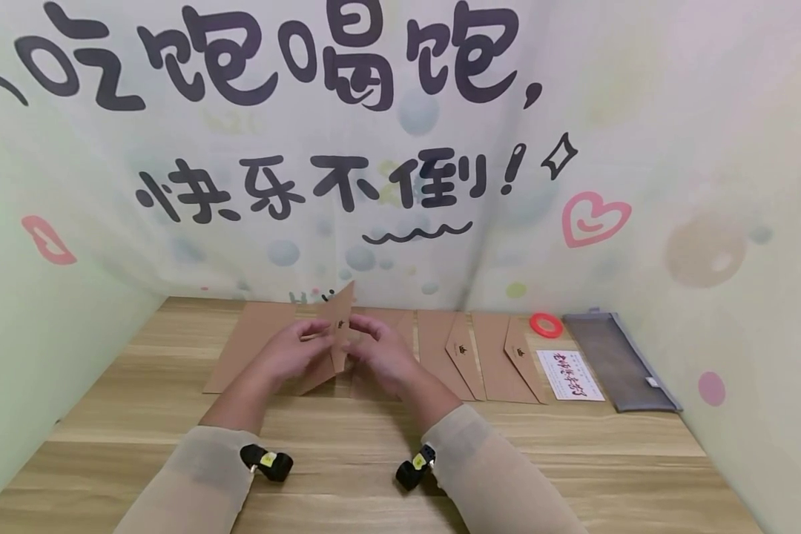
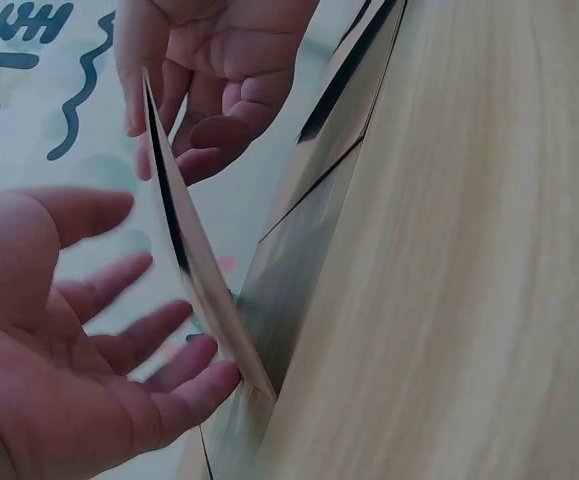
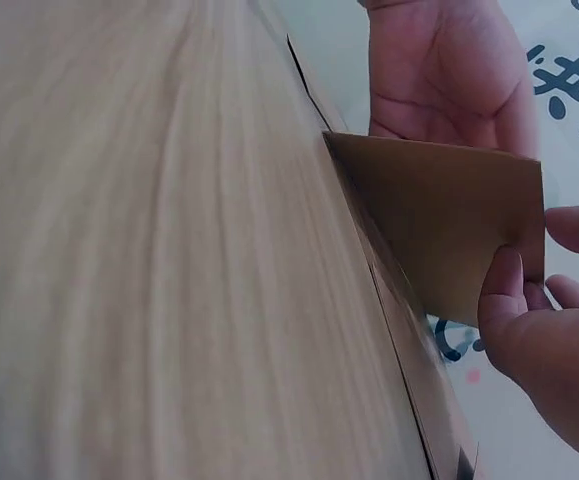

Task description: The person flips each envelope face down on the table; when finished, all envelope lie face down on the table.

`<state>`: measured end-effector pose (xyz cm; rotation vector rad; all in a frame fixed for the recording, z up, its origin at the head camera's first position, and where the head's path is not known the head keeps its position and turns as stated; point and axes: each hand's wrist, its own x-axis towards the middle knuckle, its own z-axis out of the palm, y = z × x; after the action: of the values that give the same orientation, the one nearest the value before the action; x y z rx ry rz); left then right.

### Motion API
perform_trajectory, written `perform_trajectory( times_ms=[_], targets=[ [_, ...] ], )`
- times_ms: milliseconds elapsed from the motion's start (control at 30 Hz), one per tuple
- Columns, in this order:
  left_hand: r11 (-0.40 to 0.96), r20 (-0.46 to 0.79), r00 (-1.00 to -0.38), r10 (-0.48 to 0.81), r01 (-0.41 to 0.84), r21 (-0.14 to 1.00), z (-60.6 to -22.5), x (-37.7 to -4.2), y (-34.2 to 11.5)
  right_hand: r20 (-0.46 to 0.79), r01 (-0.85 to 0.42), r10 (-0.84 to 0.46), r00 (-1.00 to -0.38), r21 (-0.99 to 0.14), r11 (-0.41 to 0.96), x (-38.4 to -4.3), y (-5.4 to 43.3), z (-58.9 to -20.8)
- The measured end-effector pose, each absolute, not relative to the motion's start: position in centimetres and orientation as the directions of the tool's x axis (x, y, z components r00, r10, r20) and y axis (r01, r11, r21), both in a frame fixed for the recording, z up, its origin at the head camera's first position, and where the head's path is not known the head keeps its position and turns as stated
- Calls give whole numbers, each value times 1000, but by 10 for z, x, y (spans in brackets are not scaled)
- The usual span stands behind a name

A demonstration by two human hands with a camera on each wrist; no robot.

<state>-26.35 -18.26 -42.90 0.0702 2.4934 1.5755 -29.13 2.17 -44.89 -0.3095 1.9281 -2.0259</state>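
Observation:
A brown kraft envelope (image 1: 337,334) with a small dark mark stands tilted on edge between my hands, its lower end near the table. My right hand (image 1: 389,354) pinches its side edge, with the thumb on the near face in the right wrist view. My left hand (image 1: 295,350) is on the other side, fingers spread and the fingertips by the envelope's lower part in the left wrist view. Another brown envelope (image 1: 243,348) lies flat to the left. To the right, two more envelopes (image 1: 440,356) (image 1: 497,356) lie with pointed flaps; one (image 1: 400,326) lies partly under my right hand.
Right of the envelopes are an orange-red ring (image 1: 546,314), a white card (image 1: 569,375) with red writing and a grey mesh zip pouch (image 1: 617,363). A printed cloth (image 1: 400,267) hangs behind the wooden table (image 1: 347,460).

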Motion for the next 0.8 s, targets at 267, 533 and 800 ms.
perform_trajectory(
  times_ms=[267, 533, 800],
  targets=[
    [380, -104, -979, 176, -30, 924, -428, -263, -178, -47, 87, -448, -893, -994, -68, -283, 19, -441],
    [273, -85, -980, 183, -32, 961, -427, -262, -177, -36, 82, -498, -866, -994, -70, -276, 17, -437],
    [220, -64, -985, 163, -27, 975, -426, -261, -174, -45, 92, -525, -850, -994, -65, -275, 15, -436]
  ],
)
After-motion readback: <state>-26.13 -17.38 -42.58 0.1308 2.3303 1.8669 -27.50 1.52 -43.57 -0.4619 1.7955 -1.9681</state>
